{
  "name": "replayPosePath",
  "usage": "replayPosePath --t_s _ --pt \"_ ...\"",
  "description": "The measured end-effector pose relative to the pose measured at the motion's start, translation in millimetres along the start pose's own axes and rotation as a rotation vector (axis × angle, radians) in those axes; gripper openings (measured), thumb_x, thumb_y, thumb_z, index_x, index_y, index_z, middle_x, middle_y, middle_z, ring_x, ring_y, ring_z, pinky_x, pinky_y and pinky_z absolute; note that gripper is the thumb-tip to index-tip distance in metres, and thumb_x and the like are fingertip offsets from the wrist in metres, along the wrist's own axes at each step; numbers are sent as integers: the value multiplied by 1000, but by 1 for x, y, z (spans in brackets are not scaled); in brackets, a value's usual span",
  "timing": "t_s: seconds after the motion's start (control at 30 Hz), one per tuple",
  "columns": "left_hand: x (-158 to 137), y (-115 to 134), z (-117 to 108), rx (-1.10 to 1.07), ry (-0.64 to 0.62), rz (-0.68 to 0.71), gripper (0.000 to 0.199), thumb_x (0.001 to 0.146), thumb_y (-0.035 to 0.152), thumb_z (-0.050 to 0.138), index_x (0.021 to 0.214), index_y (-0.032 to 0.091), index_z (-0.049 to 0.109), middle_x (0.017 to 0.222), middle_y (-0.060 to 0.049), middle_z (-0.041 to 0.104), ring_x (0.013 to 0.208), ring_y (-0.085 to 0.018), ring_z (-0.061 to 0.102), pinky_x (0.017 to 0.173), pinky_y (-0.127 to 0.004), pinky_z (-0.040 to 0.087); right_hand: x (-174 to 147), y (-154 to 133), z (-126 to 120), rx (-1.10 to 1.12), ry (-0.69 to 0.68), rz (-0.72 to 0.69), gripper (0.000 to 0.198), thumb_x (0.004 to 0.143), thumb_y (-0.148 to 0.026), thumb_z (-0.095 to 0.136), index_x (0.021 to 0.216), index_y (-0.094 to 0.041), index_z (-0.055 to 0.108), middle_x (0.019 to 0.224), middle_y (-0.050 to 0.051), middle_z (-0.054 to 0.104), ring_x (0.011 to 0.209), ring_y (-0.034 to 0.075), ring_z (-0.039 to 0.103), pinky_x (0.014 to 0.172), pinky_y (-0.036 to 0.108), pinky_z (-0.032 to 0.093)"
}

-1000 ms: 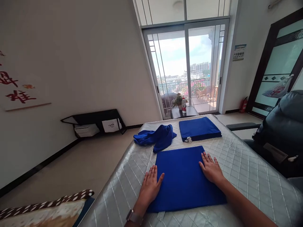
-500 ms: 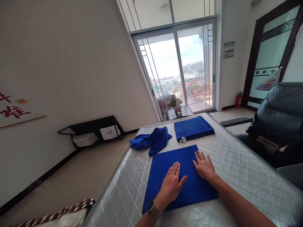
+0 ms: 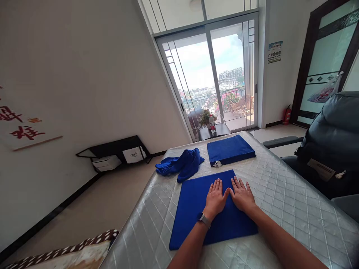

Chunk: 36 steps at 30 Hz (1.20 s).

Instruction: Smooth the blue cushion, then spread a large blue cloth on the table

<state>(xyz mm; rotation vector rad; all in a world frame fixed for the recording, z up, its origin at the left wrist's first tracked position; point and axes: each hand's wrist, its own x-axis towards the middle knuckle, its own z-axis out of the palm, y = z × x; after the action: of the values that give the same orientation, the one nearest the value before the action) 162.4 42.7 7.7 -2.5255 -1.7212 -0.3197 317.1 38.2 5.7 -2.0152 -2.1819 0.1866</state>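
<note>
Evidently, the left grip (image 3: 215,200) and right grip (image 3: 242,195) lie flattened, clasping nothing, with the flat blue cloth (image 3: 190,213) directly beneath, which uneven pressing could skid across the shiny mattress (image 3: 148,216).

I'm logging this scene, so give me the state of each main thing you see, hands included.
Near blue cloth: lying flat, smooth
Left hand: open, palm down on the near blue cloth
Right hand: open, palm down on the same cloth
Wristwatch: strapped on
Far blue stack: folded square, layered
Other blue cloth: crumpled
Bottle: upright
Plastic bag: hanging
Fire extinguisher: upright
</note>
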Motion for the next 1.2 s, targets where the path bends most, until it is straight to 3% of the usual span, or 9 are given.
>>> replayPosePath --t_s 0.3,0.4,0.87,1.07,1.2 --pt "-51 -108 -17 95 -61 -248 79 98 60 6 150 5 28 156 -16 31 146 -24 22 118 -43 24 4 0 6 -6 -3 3 64 97 -44 19 156 -18 16 162 2 11 148 23 5 118 50 -1" --pt "-63 -130 -17 93 -29 -301 80 98 60 5 150 3 28 156 -18 30 146 -26 23 118 -44 22 5 1 8 -20 -7 0 64 97 -45 19 156 -18 15 162 2 10 148 23 4 119 50 -1" --pt "-71 -154 -10 -41 77 -345 81 96 62 14 148 3 33 155 -18 33 145 -28 27 117 -43 25 3 -6 0 -137 -71 31 63 99 -49 14 156 -23 6 162 -2 7 148 17 7 119 45 6" --pt "-72 -154 -9 -64 113 -349 81 96 62 14 148 3 34 154 -19 34 144 -28 27 117 -44 24 14 -7 -11 -119 -110 50 64 98 -52 13 155 -24 13 162 -1 14 147 19 15 118 45 14" --pt "-72 -154 -8 -56 98 -355 84 95 64 13 147 0 34 154 -21 33 144 -29 27 117 -43 24 32 -9 -22 -142 -54 23 62 99 -48 17 155 -22 17 162 2 15 147 21 15 117 45 16"
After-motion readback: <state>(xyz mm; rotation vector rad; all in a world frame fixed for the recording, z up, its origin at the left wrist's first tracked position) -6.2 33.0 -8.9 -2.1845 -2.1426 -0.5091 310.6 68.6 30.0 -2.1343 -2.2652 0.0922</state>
